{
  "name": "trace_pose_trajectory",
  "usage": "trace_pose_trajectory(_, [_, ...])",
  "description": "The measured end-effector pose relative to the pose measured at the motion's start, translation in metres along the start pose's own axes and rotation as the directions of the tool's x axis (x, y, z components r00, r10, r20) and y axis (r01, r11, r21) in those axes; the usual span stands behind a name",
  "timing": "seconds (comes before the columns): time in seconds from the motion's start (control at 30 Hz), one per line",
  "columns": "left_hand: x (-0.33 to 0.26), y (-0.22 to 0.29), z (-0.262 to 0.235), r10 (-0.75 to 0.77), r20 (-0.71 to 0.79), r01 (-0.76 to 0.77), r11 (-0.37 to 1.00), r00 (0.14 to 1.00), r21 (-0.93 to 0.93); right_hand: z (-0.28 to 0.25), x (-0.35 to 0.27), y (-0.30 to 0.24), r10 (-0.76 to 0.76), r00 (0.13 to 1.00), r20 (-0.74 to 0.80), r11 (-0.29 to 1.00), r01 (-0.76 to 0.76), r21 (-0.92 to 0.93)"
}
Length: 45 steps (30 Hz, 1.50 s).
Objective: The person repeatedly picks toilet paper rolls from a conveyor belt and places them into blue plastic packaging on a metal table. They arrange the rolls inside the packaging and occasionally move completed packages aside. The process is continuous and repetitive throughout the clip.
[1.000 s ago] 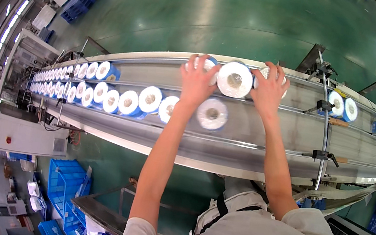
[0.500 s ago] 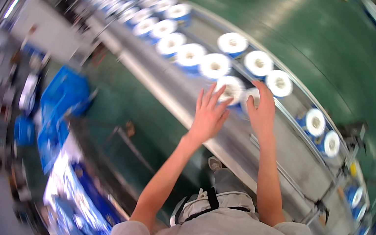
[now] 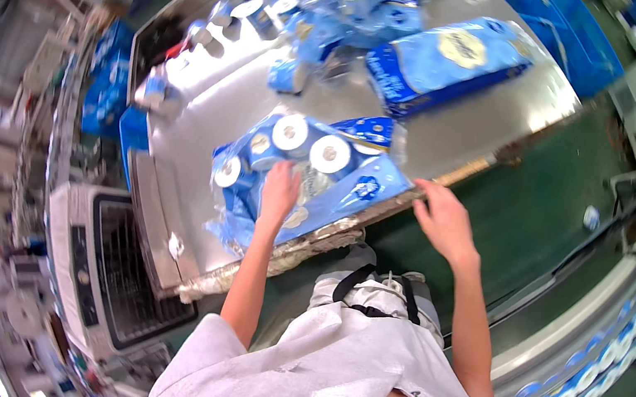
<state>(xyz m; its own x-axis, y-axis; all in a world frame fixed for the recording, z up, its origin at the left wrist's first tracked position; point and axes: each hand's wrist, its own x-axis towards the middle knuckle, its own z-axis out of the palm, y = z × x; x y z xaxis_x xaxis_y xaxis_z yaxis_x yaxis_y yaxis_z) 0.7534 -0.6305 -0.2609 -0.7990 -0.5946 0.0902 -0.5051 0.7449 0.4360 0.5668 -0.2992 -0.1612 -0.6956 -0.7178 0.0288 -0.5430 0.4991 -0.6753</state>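
An open blue plastic bag (image 3: 367, 183) of toilet rolls lies on the metal table at its near edge. Several white rolls show in its mouth, among them an upright roll (image 3: 330, 154) and one beside it (image 3: 290, 132). My left hand (image 3: 278, 194) is over the bag's near side, below the rolls. Its fingers point down and are partly hidden, so whether they grip the film cannot be told. Beside the bag's right corner, my right hand (image 3: 447, 223) has thumb and fingers apart, the fingertips close to the film. It holds nothing that I can see.
A full blue pack (image 3: 454, 61) lies farther back on the metal table (image 3: 204, 125), beside a heap of bagged rolls (image 3: 351, 2). Blue crates (image 3: 572, 39) stand behind. At right runs a conveyor (image 3: 563, 340) with rolls; a heater-like appliance (image 3: 116, 274) stands left.
My view has turned from the conveyor to the table. Both hands have left the rolls on the belt; the left is now over the open bag, the right beside its corner.
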Motion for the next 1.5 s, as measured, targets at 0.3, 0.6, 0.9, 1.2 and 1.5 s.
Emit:
trace_pose_trajectory(0.3, [-0.08, -0.147, 0.012, -0.096, 0.142, 0.107, 0.991, 0.985, -0.074, 0.243, 0.142, -0.063, -0.379, 0.841, 0.385, 0.897, 0.436, -0.07])
trace_pose_trajectory(0.6, [0.099, -0.193, 0.001, 0.209, 0.327, -0.277, 0.945, 0.922, 0.176, 0.324, 0.276, -0.09, -0.333, 0.813, 0.477, 0.733, 0.542, -0.412])
trace_pose_trajectory(0.9, [0.124, -0.233, -0.037, 0.077, 0.739, 0.322, 0.866, 0.669, -0.382, 0.291, 0.226, -0.11, -0.273, 0.791, 0.548, 0.738, 0.538, -0.409])
trace_pose_trajectory(1.2, [0.06, -0.24, -0.059, -0.135, 0.597, 0.047, 0.986, 0.791, 0.16, 0.305, 0.194, -0.109, -0.226, 0.787, 0.574, 0.827, 0.466, -0.314])
trace_pose_trajectory(1.5, [-0.006, -0.241, -0.031, -0.054, 0.337, -0.046, 0.958, 0.94, 0.282, 0.266, 0.195, -0.041, -0.063, 0.867, 0.494, 0.797, 0.342, -0.499])
